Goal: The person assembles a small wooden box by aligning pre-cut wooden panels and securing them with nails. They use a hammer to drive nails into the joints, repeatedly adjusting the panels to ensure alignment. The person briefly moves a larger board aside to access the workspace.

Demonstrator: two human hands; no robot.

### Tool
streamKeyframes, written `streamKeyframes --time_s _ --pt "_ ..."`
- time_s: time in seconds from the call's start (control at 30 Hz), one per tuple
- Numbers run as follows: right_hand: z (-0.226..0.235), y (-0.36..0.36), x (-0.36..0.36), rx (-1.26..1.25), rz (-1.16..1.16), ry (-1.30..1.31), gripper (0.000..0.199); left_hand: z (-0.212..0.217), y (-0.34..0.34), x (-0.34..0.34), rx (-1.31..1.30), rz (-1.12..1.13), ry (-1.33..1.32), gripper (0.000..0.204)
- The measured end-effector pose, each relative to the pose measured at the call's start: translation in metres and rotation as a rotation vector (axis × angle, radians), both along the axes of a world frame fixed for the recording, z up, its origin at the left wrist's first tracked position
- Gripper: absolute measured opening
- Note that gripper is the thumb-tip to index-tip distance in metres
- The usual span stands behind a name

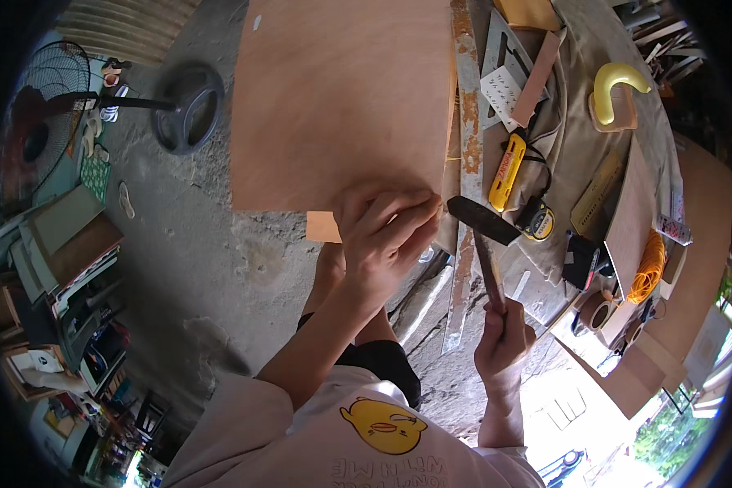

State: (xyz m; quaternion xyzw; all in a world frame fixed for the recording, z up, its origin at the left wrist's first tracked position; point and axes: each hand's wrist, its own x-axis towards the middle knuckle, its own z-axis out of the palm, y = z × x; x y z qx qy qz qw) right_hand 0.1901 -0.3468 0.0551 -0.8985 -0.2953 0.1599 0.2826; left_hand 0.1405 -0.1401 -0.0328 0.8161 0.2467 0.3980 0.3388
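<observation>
At upper centre lay one brown board [342,98], the left hand [389,224] at its lower right corner, fingers bunched (whether round anything could not be told); right of centre, the right hand [504,342] clasped a hammer [484,220]. Bottom centre: white shirt [317,443], lettered.

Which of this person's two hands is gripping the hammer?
The right hand: it grips the hammer by its handle, whereas the left hand is at the brown board's near right corner.

A standing fan [172,106] rests on the rough grey floor [179,268] near a wavy sheet [126,31]. Bright daylight [569,398] shines beside green leaves [673,443].
</observation>
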Motion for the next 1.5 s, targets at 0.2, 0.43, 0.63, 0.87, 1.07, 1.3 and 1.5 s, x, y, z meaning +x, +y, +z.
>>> streamKeyframes --time_s 0.2,0.43,0.63,0.87,1.07,1.3,1.5 --pt "-0.005 -0.006 -0.006 0.044 0.040 -0.090 0.015 0.003 -0.001 -0.002 -0.012 -0.002 0.009 0.033" --pt "-0.004 -0.012 -0.005 0.090 -0.007 -0.268 0.018 -0.001 0.002 0.001 -0.005 -0.004 0.005 0.031" --pt "0.002 0.007 -0.001 -0.054 -0.025 -0.072 0.016 -0.002 0.003 0.001 -0.006 -0.006 0.018 0.028" --pt "-0.006 -0.001 -0.002 0.011 0.036 -0.188 0.015 -0.008 0.007 -0.004 0.028 0.011 0.068 0.030" --pt "-0.012 -0.023 -0.010 0.085 0.081 -0.272 0.017 -0.017 0.012 -0.013 0.176 -0.103 0.112 0.021" --pt "-0.012 0.000 0.002 -0.047 0.113 -0.289 0.020 -0.025 0.013 -0.014 0.205 -0.103 0.076 0.022" --pt "-0.027 -0.019 -0.007 0.033 0.189 -0.438 0.017 -0.023 0.016 -0.015 0.241 -0.100 0.059 0.022"
